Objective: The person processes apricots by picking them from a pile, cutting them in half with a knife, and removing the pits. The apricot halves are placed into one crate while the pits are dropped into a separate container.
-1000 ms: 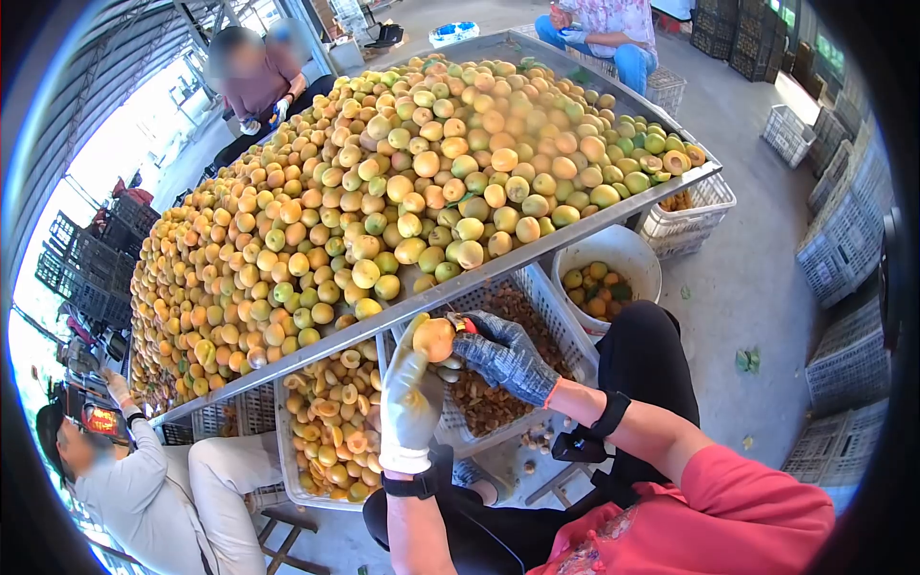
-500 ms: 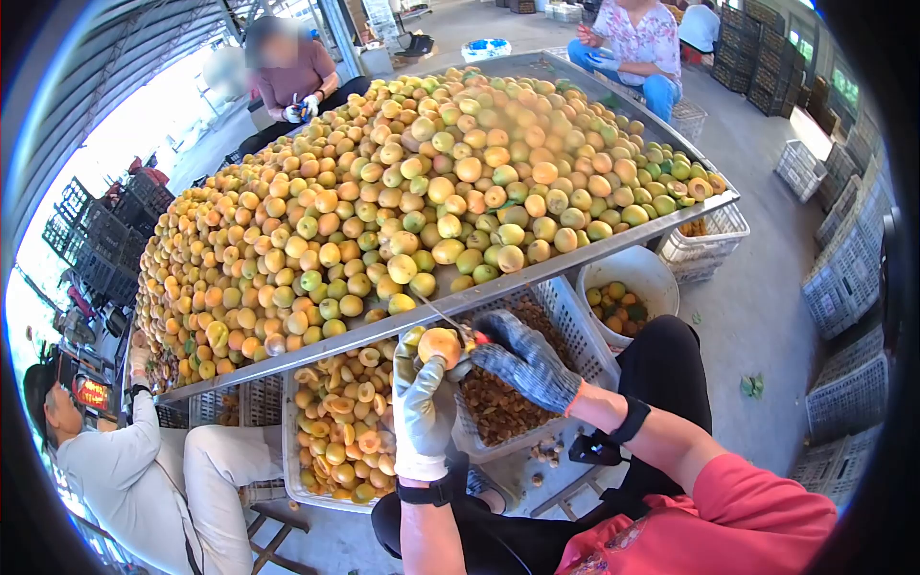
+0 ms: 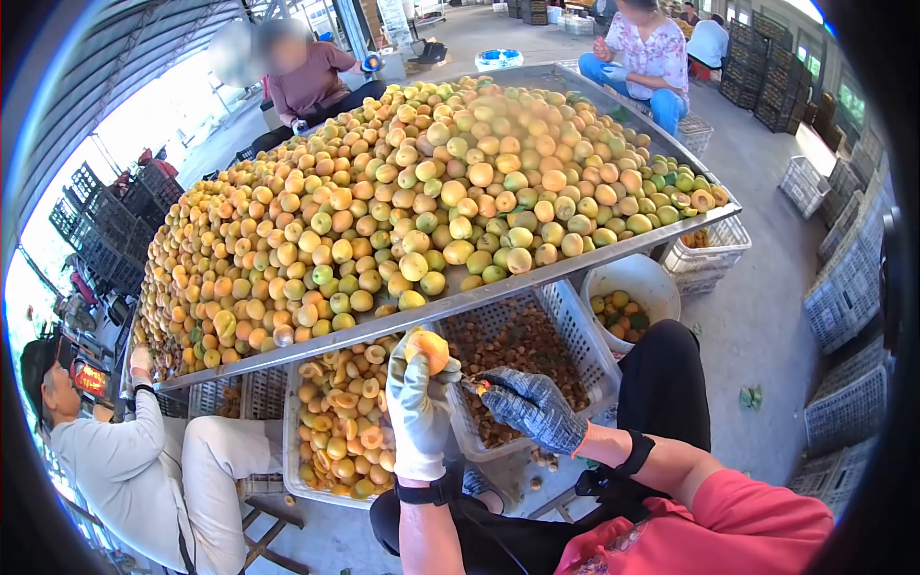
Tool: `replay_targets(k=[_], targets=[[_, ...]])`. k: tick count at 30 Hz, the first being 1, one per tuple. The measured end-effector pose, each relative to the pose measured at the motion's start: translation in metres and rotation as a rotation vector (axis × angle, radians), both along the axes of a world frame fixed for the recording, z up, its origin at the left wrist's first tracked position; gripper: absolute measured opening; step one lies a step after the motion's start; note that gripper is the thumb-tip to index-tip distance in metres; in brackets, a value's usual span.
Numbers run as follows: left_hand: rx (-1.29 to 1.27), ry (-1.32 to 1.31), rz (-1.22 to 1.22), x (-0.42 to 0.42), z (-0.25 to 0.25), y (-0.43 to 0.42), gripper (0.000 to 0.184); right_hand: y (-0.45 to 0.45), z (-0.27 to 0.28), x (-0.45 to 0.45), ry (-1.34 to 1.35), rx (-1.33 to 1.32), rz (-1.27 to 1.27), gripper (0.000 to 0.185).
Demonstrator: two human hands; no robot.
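Note:
My left hand (image 3: 419, 412), in a pale glove, is closed around an orange apricot (image 3: 428, 352) just below the table's edge. In my right hand (image 3: 532, 407), wearing a grey knit glove, is a small knife with a red and yellow handle (image 3: 481, 387); its blade is hard to make out beside my left fingers. Under my left hand stands a white crate of halved apricots (image 3: 337, 422). A second crate (image 3: 604, 369), holding brown apricot pits (image 3: 513, 359), lies beneath my right hand. Whole apricots (image 3: 402, 211) are heaped on the metal table (image 3: 479, 290).
A white bucket (image 3: 661, 285) with some apricots stands right of the pit crate. At the left sits a co-worker in a light shirt (image 3: 120, 446); two more people sit across the table. Stacked crates (image 3: 848, 297) line the right side.
The knife and my right hand have moved down and right, away from the apricot. My left hand has shifted slightly left, still holding the fruit. A person across the table has raised a hand.

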State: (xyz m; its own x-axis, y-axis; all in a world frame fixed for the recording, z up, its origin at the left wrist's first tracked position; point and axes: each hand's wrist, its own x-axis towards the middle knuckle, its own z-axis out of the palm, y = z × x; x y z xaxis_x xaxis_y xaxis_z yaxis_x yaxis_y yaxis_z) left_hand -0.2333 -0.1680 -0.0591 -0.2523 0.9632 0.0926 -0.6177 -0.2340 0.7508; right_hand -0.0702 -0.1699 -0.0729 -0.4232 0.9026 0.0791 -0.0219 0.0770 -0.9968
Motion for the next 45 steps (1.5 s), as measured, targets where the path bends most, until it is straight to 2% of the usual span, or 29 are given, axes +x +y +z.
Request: replay_targets(k=[7, 9, 13, 16, 18, 20, 22, 24, 25, 26, 28, 30, 31, 32, 34, 36, 39, 42, 45], targets=[[-0.009, 0.072, 0.054, 0.005, 0.002, -0.003, 0.033, -0.005, -0.002, -0.003, -0.026, 0.093, -0.064, 0.027], [-0.025, 0.084, 0.055, 0.007, 0.006, -0.003, 0.033, -0.005, 0.008, -0.004, 0.109, -0.178, -0.027, 0.025], [-0.035, 0.192, 0.065, 0.01, -0.004, 0.0, 0.035, 0.008, 0.0, -0.005, 0.035, -0.214, 0.003, 0.024], [-0.084, 0.107, -0.014, 0.012, 0.008, -0.001, 0.04, 0.011, -0.004, -0.007, 0.056, -0.135, -0.034, 0.025], [-0.092, 0.12, -0.065, 0.009, 0.012, -0.001, 0.045, 0.016, 0.002, -0.006, 0.065, -0.197, -0.032, 0.026], [-0.07, 0.253, -0.044, 0.002, 0.005, 0.002, 0.044, 0.02, 0.009, -0.004, 0.071, -0.263, -0.024, 0.027], [-0.084, 0.297, 0.005, 0.005, 0.003, 0.004, 0.042, 0.022, 0.016, -0.002, -0.109, -0.128, -0.004, 0.029], [-0.07, 0.186, -0.023, 0.01, 0.007, 0.004, 0.036, 0.021, 0.014, -0.004, -0.148, -0.056, -0.03, 0.03], [-0.197, 0.142, -0.001, 0.011, 0.0, 0.003, 0.033, 0.02, 0.009, -0.006, -0.214, 0.068, -0.064, 0.029], [-0.127, -0.12, -0.005, 0.023, -0.003, 0.008, 0.034, 0.02, 0.001, -0.008, -0.28, 0.196, -0.097, 0.027], [-0.17, -0.234, -0.097, 0.032, -0.001, 0.006, 0.036, 0.02, -0.02, -0.013, -0.253, 0.307, -0.186, 0.027], [-0.181, -0.166, -0.079, 0.024, -0.02, 0.011, 0.036, 0.017, -0.017, -0.008, -0.206, 0.133, -0.164, 0.027], [-0.192, -0.092, -0.062, 0.021, -0.027, 0.013, 0.036, 0.018, -0.01, -0.003, -0.283, 0.073, -0.141, 0.027], [-0.194, -0.091, -0.067, 0.022, -0.024, 0.013, 0.036, 0.02, -0.004, 0.0, -0.283, 0.07, -0.147, 0.027], [-0.218, -0.252, -0.073, 0.024, -0.013, 0.015, 0.036, 0.023, 0.004, 0.004, -0.41, 0.124, -0.108, 0.03], [-0.207, -0.318, -0.107, 0.019, -0.021, 0.018, 0.034, 0.024, -0.001, 0.001, -0.382, 0.217, -0.156, 0.03], [-0.135, -0.251, -0.119, 0.014, -0.023, 0.018, 0.032, 0.028, 0.005, 0.002, -0.411, 0.158, -0.096, 0.032], [-0.15, -0.219, -0.201, 0.01, -0.015, 0.018, 0.034, 0.03, 0.007, 0.004, -0.282, 0.035, -0.047, 0.033], [-0.032, 0.009, -0.146, 0.011, -0.006, 0.015, 0.039, 0.031, 0.004, 0.005, -0.207, -0.091, -0.02, 0.034]])
